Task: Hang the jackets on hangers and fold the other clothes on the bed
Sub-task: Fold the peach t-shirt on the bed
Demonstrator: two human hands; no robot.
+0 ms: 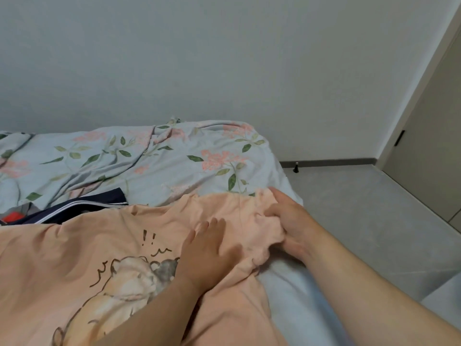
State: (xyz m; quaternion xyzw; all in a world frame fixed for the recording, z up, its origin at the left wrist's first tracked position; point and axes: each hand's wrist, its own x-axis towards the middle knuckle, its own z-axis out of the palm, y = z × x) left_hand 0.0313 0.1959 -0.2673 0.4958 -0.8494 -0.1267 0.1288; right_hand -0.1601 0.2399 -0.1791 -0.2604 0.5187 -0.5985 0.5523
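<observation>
Your right hand (291, 226) grips a bunched edge of the peach cotton T-shirt (74, 258), with thumb and curled fingers closed round the gathered cloth. Just left of that grip, your left hand (209, 255) lies flat on the shirt, fingers straight, pressing the fabric onto the bed. Further left, by your left wrist, the shirt's print shows cartoon bears. The only legible marks are two dark exclamation marks (148, 238) with squiggles nearby. Beyond the grip lies the pale blue floral duvet (162, 161). Far to its left, a navy garment with white stripes (82, 208) meets the shirt's far edge. Nearer you than the grip, the pale bed sheet (294, 295) shows.
</observation>
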